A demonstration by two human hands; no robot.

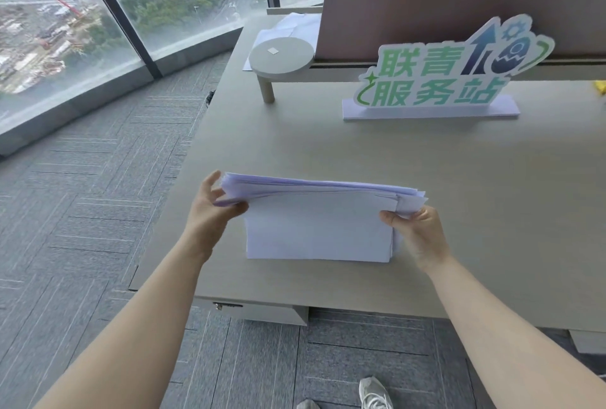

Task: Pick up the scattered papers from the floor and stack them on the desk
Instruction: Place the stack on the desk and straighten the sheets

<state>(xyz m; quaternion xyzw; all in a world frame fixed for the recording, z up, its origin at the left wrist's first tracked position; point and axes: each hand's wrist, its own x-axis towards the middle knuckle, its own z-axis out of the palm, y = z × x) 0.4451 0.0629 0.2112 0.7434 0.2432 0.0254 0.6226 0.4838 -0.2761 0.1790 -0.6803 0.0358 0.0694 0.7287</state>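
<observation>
A thick stack of white papers (pixel 318 228) stands on its long edge on the beige desk (pixel 475 211), near the front left corner. My left hand (pixel 213 208) grips the stack's upper left end, thumb in front and fingers behind. My right hand (pixel 414 228) grips the upper right end the same way. The top edges of the sheets are slightly uneven. No loose papers show on the grey carpet (pixel 82 211).
A green-lettered standing sign (pixel 436 80) sits at the back of the desk. A round shelf on a leg (pixel 280 57) and more papers (pixel 288 28) lie at the back left, beside a partition (pixel 459 8). Glass windows (pixel 98 14) bound the left. My shoes (pixel 373 392) stand below.
</observation>
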